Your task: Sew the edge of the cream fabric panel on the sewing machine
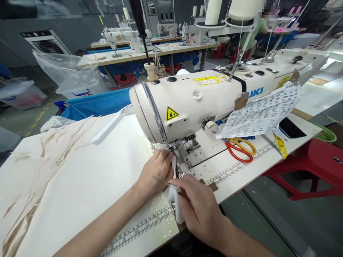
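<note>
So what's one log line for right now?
left hand: at white cloth by sewing machine | right hand: holding thin tool | scissors: on table

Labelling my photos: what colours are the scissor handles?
The scissor handles are red and yellow-orange, head view.

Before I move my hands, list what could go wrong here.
The left hand has its fingertips right by the stitching area of the machine; if it runs, they could be caught.

The right hand holds a thin metal tool whose tip reaches across the left hand; a slip might prick it.

The cloth hangs down between both hands, so a careless pull could shift it out of line.
</note>
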The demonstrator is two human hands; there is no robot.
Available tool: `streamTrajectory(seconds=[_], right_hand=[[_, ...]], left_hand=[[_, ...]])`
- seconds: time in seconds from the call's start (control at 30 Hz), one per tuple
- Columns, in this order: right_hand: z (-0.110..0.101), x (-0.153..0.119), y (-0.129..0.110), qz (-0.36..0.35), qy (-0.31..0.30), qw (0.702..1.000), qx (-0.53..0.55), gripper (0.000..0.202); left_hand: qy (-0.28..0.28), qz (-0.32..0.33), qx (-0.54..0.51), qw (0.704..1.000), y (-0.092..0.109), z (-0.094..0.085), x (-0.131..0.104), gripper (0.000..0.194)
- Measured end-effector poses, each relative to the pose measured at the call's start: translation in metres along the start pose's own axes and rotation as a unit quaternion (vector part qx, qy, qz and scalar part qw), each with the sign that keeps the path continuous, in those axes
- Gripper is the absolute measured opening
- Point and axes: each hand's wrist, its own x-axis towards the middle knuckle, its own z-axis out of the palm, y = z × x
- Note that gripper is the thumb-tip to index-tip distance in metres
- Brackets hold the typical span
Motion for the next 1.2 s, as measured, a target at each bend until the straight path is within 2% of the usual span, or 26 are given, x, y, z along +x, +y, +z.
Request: streamTrajectory(seconds=[0.1,0.17,0.27,0.37,0.47,0.6,0.83,1.2], right_hand=[[0.003,-0.004,-0.010,-0.025,-0.013,1.000,-0.011,0.029],[0.002,-0.010,-0.011,-0.026,-0.025,0.999,-0.036,0.028],[-0.006,-0.018,0.000,0.046,-0.033,0.994,-0.091,0.025],[-0.012,-0.019,0.020,0.134,-0.027,0.974,-0.181,0.026],[-0.011,-0.014,0.038,0.126,-0.021,0.959,-0.254,0.029],[-0.005,-0.008,0.045,0.108,-0.031,0.953,-0.282,0.027],[-0.003,-0.006,0.045,0.126,-0.047,0.954,-0.267,0.026],[-0.005,-0.001,0.041,0.133,-0.072,0.948,-0.281,0.024]], left_hand=[[-0.042,-0.028,0.058,0.997,0.003,0.000,0.008,0.022],[-0.042,-0.063,0.061,0.995,0.002,0.003,0.009,0.023],[0.027,-0.127,-0.041,0.991,-0.006,0.007,0.006,0.018],[0.072,-0.172,-0.195,0.963,-0.014,0.010,0.002,0.017],[0.054,-0.200,-0.282,0.937,-0.018,0.009,0.000,0.021],[0.041,-0.236,-0.320,0.917,-0.019,0.007,0.001,0.022],[0.030,-0.251,-0.327,0.911,-0.023,0.009,0.002,0.022],[0.024,-0.251,-0.304,0.919,-0.021,0.005,0.004,0.024]])
